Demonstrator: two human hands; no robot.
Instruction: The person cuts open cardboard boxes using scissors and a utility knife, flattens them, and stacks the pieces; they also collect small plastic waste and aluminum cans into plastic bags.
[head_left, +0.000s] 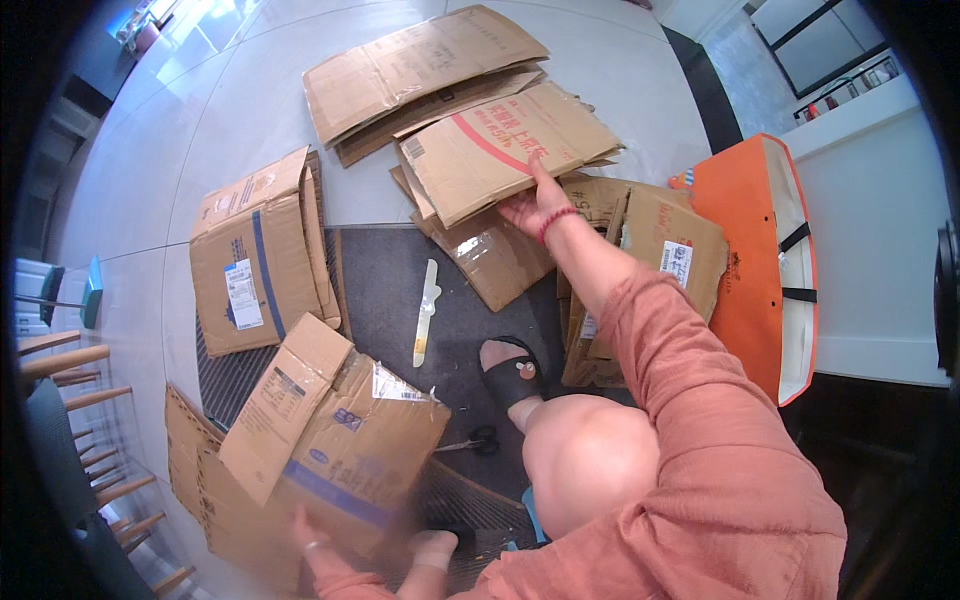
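My right hand grips the near edge of a flattened cardboard box with a red stripe and red print. Its thumb lies on top, and the other fingers are partly under the edge. A bare brown cardboard piece with shiny tape lies beneath that box. At the lower left, my left hand is blurred against folded cardboard, beside a box with a blue stripe. Whether it grips the cardboard is unclear. A smaller folded carton overlaps the blue-striped box.
Flattened cartons stand at the left, far side and right. Scissors and a pale strip lie on the dark mat. An orange bag leans by the white wall. Wooden chair legs jut in left.
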